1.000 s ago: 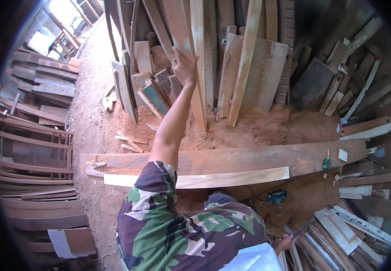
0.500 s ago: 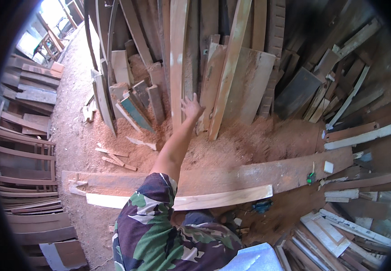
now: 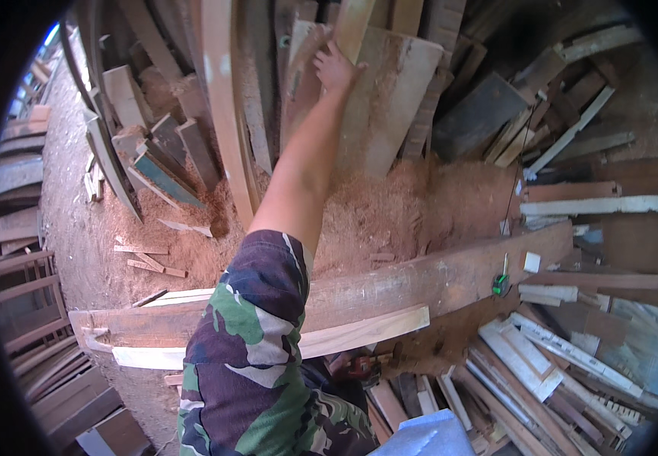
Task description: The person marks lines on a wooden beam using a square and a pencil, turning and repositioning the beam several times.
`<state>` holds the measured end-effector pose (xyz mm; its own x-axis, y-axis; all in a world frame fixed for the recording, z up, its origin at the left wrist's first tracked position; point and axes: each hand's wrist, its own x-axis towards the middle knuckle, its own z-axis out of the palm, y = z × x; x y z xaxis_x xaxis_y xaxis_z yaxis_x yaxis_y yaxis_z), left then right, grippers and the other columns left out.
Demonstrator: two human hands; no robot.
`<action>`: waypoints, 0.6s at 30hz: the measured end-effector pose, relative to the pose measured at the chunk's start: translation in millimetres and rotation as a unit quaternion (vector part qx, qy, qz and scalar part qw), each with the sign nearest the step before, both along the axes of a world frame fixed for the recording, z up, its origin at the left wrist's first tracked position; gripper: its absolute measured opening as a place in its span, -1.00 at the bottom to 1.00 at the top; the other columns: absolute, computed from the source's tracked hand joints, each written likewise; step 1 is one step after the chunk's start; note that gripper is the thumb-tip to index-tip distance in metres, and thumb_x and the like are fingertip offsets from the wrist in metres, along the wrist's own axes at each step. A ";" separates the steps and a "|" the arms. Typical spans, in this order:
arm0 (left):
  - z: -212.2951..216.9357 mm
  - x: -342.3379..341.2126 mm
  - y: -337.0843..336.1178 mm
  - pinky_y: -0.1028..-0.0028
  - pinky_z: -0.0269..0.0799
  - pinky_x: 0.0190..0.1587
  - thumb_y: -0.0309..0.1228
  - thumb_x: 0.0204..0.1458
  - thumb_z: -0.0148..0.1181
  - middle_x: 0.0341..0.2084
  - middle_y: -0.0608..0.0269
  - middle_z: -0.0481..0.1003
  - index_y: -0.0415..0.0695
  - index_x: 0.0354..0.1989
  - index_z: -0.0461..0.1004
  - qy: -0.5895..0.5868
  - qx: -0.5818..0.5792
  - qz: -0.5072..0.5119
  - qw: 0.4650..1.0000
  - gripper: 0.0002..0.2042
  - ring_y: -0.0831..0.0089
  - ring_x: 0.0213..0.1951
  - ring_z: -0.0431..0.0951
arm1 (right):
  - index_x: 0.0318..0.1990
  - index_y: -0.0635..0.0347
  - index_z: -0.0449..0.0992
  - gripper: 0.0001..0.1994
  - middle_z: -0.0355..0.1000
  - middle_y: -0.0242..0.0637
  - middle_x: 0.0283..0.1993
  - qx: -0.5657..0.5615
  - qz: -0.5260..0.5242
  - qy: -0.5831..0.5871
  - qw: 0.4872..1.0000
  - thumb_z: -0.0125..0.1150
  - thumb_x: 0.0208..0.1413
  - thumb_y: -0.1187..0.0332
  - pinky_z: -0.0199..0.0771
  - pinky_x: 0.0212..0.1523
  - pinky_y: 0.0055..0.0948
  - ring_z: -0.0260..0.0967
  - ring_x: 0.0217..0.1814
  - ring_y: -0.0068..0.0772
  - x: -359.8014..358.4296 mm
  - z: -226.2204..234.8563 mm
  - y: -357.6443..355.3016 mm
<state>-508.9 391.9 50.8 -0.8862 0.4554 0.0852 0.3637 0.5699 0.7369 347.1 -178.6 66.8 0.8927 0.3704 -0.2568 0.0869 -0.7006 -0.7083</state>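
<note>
My left hand [image 3: 338, 70] reaches far forward, with the arm in a camouflage sleeve [image 3: 256, 304]. Its fingers are spread against a pale leaning plank [image 3: 354, 26], whose lower part my arm hides. Behind it stands a wide dusty board [image 3: 393, 99]. To the left, another long pale plank [image 3: 224, 99] leans with its foot in sawdust. A thick brown beam [image 3: 390, 285] lies crosswise before me, with a light-coloured board [image 3: 374, 330] along its near side. My right hand does not show.
A green tape measure [image 3: 501, 285] and a white block [image 3: 532, 262] sit on the beam's right end. Sawdust [image 3: 374, 220] covers the ground beyond. Offcuts [image 3: 515, 357] are heaped at lower right; a dark panel [image 3: 481, 118] leans at right. Several thin sticks [image 3: 154, 262] lie at left.
My left hand has moved up and to the right, from between the leaning planks onto the pale one. The view has shifted, so the beam and piles appear further left.
</note>
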 end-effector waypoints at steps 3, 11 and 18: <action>-15.3 -5.1 13.9 -0.12 0.43 0.32 0.08 -0.19 0.74 0.38 -0.35 0.24 -0.12 0.44 0.16 0.072 -0.042 0.028 0.996 0.09 -0.30 0.41 0.31 | -0.16 0.44 0.60 -0.65 0.64 -0.08 -0.25 -0.016 -0.013 -0.009 1.000 0.37 0.39 0.21 0.73 -0.18 -0.30 0.63 -0.26 -0.28 0.2 11.1 -13.0; -31.4 -12.9 11.0 -0.09 0.40 0.36 0.03 -0.15 0.73 0.32 -0.31 0.28 -0.18 0.38 0.15 0.137 -0.032 0.006 0.990 0.04 -0.32 0.39 0.31 | -0.17 0.42 0.62 -0.65 0.65 -0.10 -0.24 -0.026 -0.019 -0.012 0.999 0.38 0.37 0.19 0.72 -0.17 -0.29 0.62 -0.25 -0.27 4.2 6.8 -11.7; -38.5 -3.2 -55.8 -0.08 0.45 0.27 -0.15 -0.08 0.66 0.15 -0.25 0.33 -0.33 0.27 0.19 0.124 0.147 -0.188 0.963 -0.11 -0.32 0.24 0.39 | -0.19 0.41 0.64 -0.65 0.66 -0.11 -0.24 -0.014 -0.005 0.016 1.000 0.40 0.35 0.18 0.72 -0.16 -0.27 0.62 -0.24 -0.27 8.9 -19.6 11.9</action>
